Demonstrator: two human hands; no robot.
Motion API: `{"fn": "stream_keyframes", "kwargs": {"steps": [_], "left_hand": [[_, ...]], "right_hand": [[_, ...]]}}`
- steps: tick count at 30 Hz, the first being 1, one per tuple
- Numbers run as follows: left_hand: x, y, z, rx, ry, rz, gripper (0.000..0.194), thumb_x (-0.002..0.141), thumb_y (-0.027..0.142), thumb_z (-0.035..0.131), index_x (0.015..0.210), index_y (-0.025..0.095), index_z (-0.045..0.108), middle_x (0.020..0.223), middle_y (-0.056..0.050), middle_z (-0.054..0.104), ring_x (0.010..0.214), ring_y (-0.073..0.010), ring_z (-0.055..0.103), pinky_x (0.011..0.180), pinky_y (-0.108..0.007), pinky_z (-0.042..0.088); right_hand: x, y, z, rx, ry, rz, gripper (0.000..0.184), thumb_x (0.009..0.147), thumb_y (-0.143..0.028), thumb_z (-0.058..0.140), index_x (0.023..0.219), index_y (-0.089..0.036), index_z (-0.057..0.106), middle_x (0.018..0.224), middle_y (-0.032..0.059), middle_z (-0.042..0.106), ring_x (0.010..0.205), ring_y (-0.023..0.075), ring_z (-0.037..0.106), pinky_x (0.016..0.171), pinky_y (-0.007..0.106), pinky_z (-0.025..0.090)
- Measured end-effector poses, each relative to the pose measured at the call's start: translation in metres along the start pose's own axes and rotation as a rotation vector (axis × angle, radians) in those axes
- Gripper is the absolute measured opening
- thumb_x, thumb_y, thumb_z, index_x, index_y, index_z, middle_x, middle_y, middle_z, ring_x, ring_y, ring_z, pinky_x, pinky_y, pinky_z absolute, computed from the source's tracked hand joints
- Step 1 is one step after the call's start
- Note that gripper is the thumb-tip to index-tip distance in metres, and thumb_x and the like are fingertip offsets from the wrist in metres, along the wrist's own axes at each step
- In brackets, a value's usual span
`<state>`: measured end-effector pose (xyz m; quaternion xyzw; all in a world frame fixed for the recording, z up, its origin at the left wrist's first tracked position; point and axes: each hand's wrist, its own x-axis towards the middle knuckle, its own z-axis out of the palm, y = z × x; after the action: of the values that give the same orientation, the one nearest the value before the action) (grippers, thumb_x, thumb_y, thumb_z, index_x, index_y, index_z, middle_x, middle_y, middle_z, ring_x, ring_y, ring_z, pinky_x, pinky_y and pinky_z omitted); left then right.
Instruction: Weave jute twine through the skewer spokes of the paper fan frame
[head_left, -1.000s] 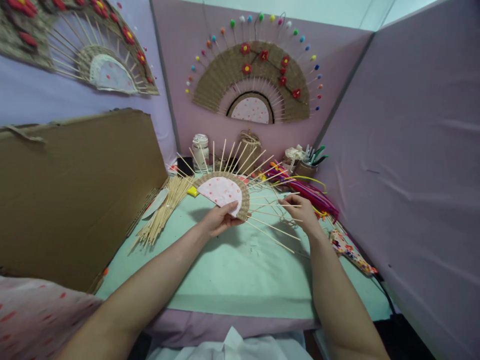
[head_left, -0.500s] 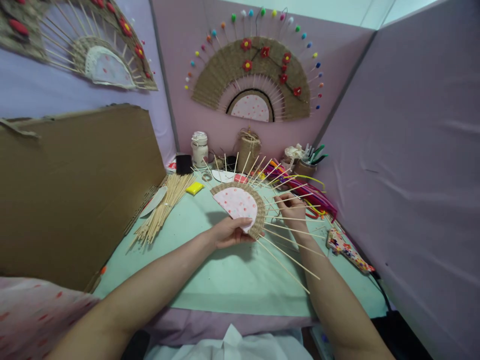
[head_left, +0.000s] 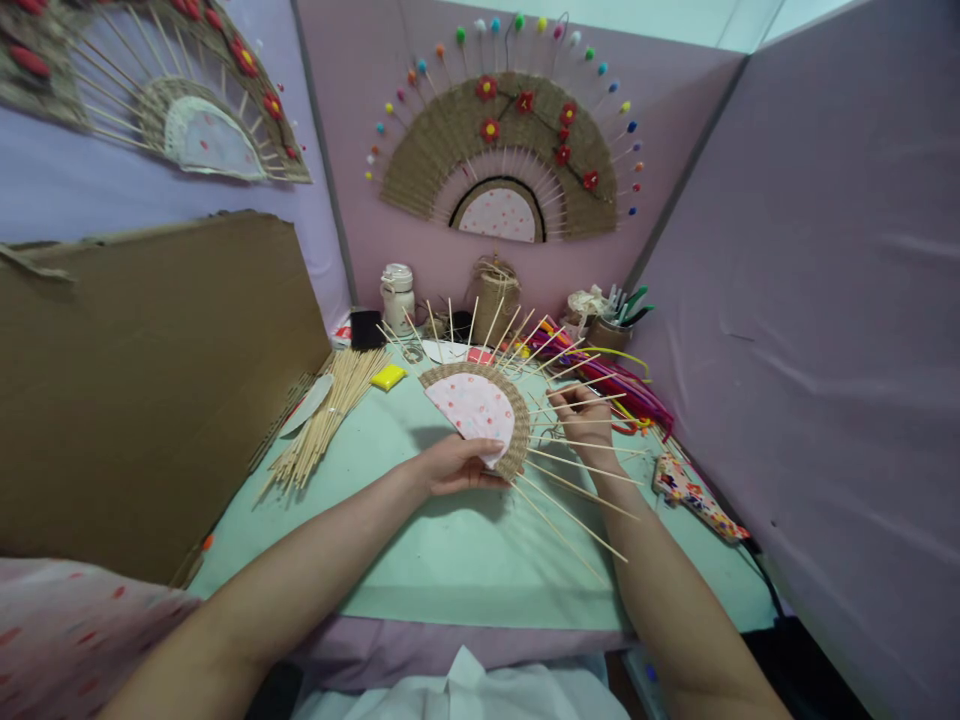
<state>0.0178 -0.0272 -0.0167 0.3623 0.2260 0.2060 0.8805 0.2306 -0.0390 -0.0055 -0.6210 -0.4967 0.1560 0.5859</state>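
My left hand (head_left: 457,465) grips the bottom edge of a half-made fan (head_left: 478,407): a pink dotted half-circle ringed with woven twine, thin wooden skewers (head_left: 577,495) fanning out from it. It is held tilted above the mint-green table mat (head_left: 465,560). My right hand (head_left: 589,415) is behind the skewers on the fan's right side, fingers curled in a pinch among them; what it pinches is too thin to make out.
A bundle of loose skewers (head_left: 326,415) lies at the left beside a big cardboard sheet (head_left: 150,380). A white jar (head_left: 397,293), twine spool (head_left: 495,290), tool pot (head_left: 611,325) and pipe cleaners (head_left: 630,390) line the back. Finished fans (head_left: 510,160) hang on the walls. A patterned glue gun (head_left: 694,497) lies right.
My left hand has turned the fan clockwise and moved it right and slightly toward me, so the skewers now point right and down. My right hand drew back in among the skewers.
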Motion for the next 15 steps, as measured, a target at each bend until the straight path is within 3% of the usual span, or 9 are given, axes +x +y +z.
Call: {"fn": "stream_keyframes", "kwargs": {"steps": [5,15], "left_hand": [[0.0006,0.0004,0.0011,0.0,0.044,0.02,0.028,0.071,0.015,0.065,0.099,0.01,0.063,0.093,-0.014,0.069,0.078,-0.0205,0.066,0.067,-0.031,0.053],[0.0034,-0.0002,-0.0056,0.045,-0.03,0.059,0.029,0.075,0.018,0.061,0.103,0.012,0.061,0.103,-0.016,0.066,0.088,-0.0216,0.065,0.069,-0.03,0.051]], "right_hand": [[-0.0016,-0.0023,-0.0024,0.01,-0.001,-0.027,0.027,0.069,-0.044,0.06,0.063,-0.018,0.053,0.054,-0.001,0.046,0.052,0.0108,0.037,0.049,0.024,0.033],[0.0016,0.0059,-0.0051,0.008,0.02,-0.033,0.033,0.067,-0.05,0.061,0.069,-0.018,0.054,0.059,0.0013,0.051,0.054,0.0124,0.041,0.051,0.026,0.036]]}}
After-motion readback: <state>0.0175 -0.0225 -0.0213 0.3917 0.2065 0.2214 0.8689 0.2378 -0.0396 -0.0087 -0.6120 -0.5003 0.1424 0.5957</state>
